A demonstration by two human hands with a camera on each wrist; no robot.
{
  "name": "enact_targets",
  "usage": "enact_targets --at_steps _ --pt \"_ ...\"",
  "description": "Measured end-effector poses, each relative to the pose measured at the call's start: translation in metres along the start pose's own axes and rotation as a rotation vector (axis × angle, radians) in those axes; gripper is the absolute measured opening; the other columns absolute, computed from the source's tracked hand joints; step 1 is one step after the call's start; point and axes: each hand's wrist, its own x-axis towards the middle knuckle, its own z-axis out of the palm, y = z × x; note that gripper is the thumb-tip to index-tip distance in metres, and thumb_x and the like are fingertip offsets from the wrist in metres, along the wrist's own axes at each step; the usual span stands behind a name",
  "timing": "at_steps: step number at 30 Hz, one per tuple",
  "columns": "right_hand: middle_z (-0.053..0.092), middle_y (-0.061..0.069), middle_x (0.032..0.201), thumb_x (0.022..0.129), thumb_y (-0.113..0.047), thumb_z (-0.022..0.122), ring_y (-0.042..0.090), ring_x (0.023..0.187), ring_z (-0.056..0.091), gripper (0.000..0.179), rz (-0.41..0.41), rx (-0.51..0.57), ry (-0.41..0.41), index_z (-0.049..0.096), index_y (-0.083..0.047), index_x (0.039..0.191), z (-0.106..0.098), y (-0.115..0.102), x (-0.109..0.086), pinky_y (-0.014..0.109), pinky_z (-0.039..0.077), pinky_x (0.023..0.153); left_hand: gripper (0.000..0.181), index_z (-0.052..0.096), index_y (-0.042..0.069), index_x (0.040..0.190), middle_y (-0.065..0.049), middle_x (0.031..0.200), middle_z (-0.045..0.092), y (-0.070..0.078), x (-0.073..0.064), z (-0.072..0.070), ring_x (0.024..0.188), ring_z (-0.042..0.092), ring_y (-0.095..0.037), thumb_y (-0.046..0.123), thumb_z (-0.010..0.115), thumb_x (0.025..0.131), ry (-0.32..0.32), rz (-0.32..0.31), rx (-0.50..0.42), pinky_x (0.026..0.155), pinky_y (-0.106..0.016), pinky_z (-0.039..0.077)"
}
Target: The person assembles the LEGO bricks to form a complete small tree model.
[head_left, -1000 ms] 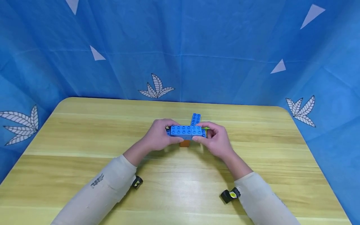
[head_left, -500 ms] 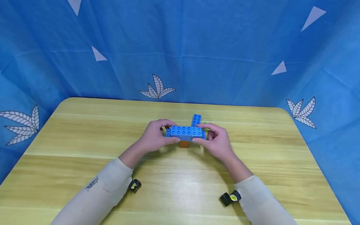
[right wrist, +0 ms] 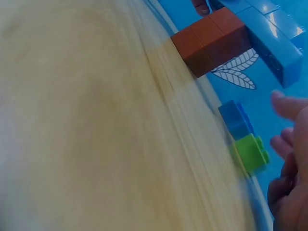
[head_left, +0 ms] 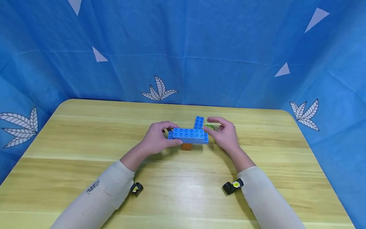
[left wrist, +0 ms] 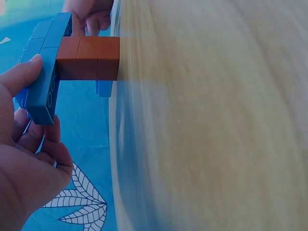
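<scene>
A toy-brick build stands on the table: a column of three stacked brown bricks [left wrist: 88, 58] carries a long two-layer bar of blue bricks [head_left: 184, 132]. My left hand [head_left: 155, 138] pinches the left end of that bar, thumb on the near side and fingers behind. Off the bar's right end, my right hand [head_left: 227, 135] holds nothing, its thumb and index finger spread apart. Close beyond its fingertips are a loose blue brick [head_left: 199, 121] and a lime-green brick [head_left: 209, 127], partly hidden by the thumb in the head view.
The wooden table [head_left: 183, 190] ends at a rounded far edge, with a blue patterned cloth [head_left: 223, 63] hanging behind it. A small black wrist camera [head_left: 136, 189] sits at the left cuff, another black camera [head_left: 228, 188] at the right.
My right hand has let go of the blue bar's right end and moved slightly away and to the right, uncovering the green brick. The left hand shifted its hold slightly leftward.
</scene>
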Motion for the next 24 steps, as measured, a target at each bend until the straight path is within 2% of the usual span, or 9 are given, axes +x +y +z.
enact_targets --at_steps 2,3,4,6,7,9,13,20,24 --pt "0.069 -0.003 0.116 0.083 -0.026 0.084 0.021 0.044 0.033 0.044 0.024 -0.085 -0.003 0.071 -0.012 0.123 0.005 0.002 0.004 0.032 0.033 0.044 0.040 0.073 0.014 0.113 0.003 0.101 0.066 0.000 0.000 0.000 0.093 0.053 -0.022 0.024 0.089 0.078 0.000 -0.001 0.003 0.080 -0.040 0.045" --pt "0.068 -0.003 0.117 0.082 -0.027 0.085 0.021 0.050 0.043 0.046 0.030 -0.131 -0.004 0.070 -0.012 0.124 0.007 0.002 0.006 0.033 0.040 0.050 0.040 0.073 0.013 0.113 0.002 0.101 0.065 0.000 0.000 0.000 0.093 0.053 -0.022 0.024 0.089 0.078 0.000 0.000 0.003 0.080 -0.040 0.045" --pt "0.068 -0.003 0.118 0.082 -0.029 0.085 0.023 0.059 0.052 0.048 0.040 -0.171 -0.004 0.070 -0.013 0.125 0.009 0.001 0.008 0.034 0.046 0.058 0.040 0.073 0.013 0.113 0.002 0.101 0.065 0.000 0.000 0.001 0.093 0.053 -0.022 0.024 0.089 0.078 -0.001 0.003 0.003 0.080 -0.040 0.045" --pt "0.067 -0.001 0.120 0.081 -0.032 0.085 0.026 0.085 0.063 0.052 0.056 -0.236 -0.012 0.069 -0.014 0.127 0.012 -0.001 0.011 0.039 0.050 0.078 0.040 0.073 0.013 0.113 0.002 0.101 0.065 0.000 -0.001 0.001 0.093 0.053 -0.022 0.024 0.089 0.078 -0.001 0.007 0.003 0.080 -0.039 0.045" --pt "0.067 0.001 0.121 0.080 -0.033 0.086 0.027 0.099 0.063 0.054 0.059 -0.262 -0.018 0.068 -0.013 0.127 0.014 -0.003 0.013 0.042 0.049 0.087 0.040 0.073 0.013 0.113 0.002 0.102 0.065 0.000 -0.001 0.001 0.093 0.053 -0.022 0.024 0.089 0.078 -0.001 0.008 0.004 0.080 -0.039 0.045" --pt "0.067 0.003 0.123 0.079 -0.037 0.085 0.026 0.123 0.054 0.057 0.060 -0.319 -0.029 0.068 -0.014 0.128 0.015 -0.005 0.016 0.044 0.040 0.102 0.040 0.073 0.013 0.113 0.003 0.102 0.065 0.000 0.000 0.001 0.093 0.053 -0.022 0.024 0.089 0.078 0.000 0.010 0.006 0.080 -0.039 0.045" --pt "0.066 0.003 0.125 0.078 -0.040 0.085 0.027 0.121 0.056 0.058 0.081 -0.350 -0.047 0.068 -0.013 0.128 0.018 -0.008 0.020 0.045 0.041 0.100 0.040 0.073 0.013 0.113 0.003 0.103 0.066 0.000 0.000 0.001 0.093 0.053 -0.022 0.024 0.089 0.078 0.002 0.010 0.010 0.080 -0.040 0.045" --pt "0.067 0.003 0.123 0.087 -0.032 0.079 0.027 0.120 0.056 0.046 0.118 -0.321 -0.064 0.068 -0.014 0.128 0.019 -0.007 0.021 0.046 0.041 0.100 0.041 0.073 0.014 0.114 0.003 0.106 0.066 0.000 0.000 0.001 0.097 0.053 -0.022 0.026 0.088 0.078 -0.007 -0.002 0.009 0.083 -0.040 0.044" --pt "0.067 0.003 0.124 0.084 -0.043 0.080 0.027 0.118 0.057 0.054 0.151 -0.328 -0.043 0.068 -0.013 0.128 0.021 -0.007 0.022 0.046 0.042 0.098 0.041 0.072 0.014 0.114 0.003 0.107 0.065 0.000 0.000 0.001 0.097 0.053 -0.022 0.026 0.088 0.078 -0.004 0.001 0.006 0.083 -0.040 0.044"
